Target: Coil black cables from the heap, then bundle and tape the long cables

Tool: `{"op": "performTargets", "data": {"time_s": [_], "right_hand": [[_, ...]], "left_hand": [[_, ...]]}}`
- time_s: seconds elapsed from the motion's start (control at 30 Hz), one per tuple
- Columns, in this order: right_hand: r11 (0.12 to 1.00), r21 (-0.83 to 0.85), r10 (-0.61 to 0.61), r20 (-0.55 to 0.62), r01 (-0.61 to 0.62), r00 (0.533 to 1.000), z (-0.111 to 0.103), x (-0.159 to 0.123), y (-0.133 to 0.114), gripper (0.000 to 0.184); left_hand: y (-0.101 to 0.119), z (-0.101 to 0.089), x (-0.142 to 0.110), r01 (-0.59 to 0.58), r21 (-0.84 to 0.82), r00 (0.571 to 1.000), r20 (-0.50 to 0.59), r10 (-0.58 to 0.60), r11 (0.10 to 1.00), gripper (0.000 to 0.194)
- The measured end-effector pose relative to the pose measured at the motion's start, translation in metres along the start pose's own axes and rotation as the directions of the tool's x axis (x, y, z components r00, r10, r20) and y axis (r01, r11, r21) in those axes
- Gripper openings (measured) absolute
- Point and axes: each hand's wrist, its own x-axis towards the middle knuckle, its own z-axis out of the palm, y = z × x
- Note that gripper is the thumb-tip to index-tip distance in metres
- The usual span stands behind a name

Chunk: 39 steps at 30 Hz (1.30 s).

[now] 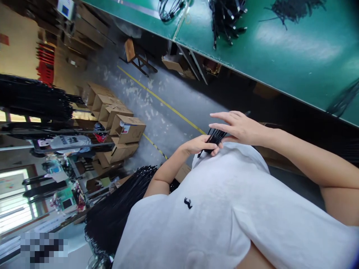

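Observation:
My left hand (200, 145) is closed around a small bundle of black cables (215, 137), held just in front of my white T-shirt (224, 194). Over the top of that bundle lies my right hand (238, 127), fingers stretched out and spread, the palm touching the cables. A thick mass of long black cables (112, 213) hangs below my left elbow.
A green worktable (294, 52) runs along the upper right, with heaps of black cables (227, 18) on it. Stacked cardboard boxes (123, 129) stand on the grey floor at left. A wooden stool (134, 56) stands by the table. More black cables (33, 97) hang on a rack at far left.

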Motion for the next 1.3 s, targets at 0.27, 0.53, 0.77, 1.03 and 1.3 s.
{"op": "performTargets", "data": {"time_s": [0.27,0.53,0.77,1.03,1.3], "right_hand": [[0.976,0.214,-0.011,0.221,-0.037,0.975,-0.024,0.027,-0.019,0.038],[0.892,0.371,0.168,0.260,-0.259,0.951,-0.031,0.046,0.008,0.034],[0.584,0.539,0.767,-0.122,-0.607,0.630,0.039,-0.014,0.017,0.043],[0.589,0.701,0.571,-0.009,-0.402,0.821,0.061,0.052,0.006,0.041],[0.755,0.575,0.429,-0.071,-0.314,0.901,0.041,0.076,0.007,0.022]], "left_hand": [[0.017,0.001,-0.015,0.087,-0.155,0.990,0.127,-0.067,0.984,0.048],[0.013,-0.002,-0.005,0.022,-0.446,0.993,-0.097,-0.073,0.895,0.036],[0.020,-0.021,-0.014,-0.361,-0.527,0.899,-0.417,0.135,0.769,0.037],[0.003,-0.015,-0.003,-0.162,-0.450,0.987,-0.068,0.147,0.878,0.036],[0.005,-0.023,-0.025,-0.184,-0.157,0.982,0.004,0.187,0.970,0.051]]}}
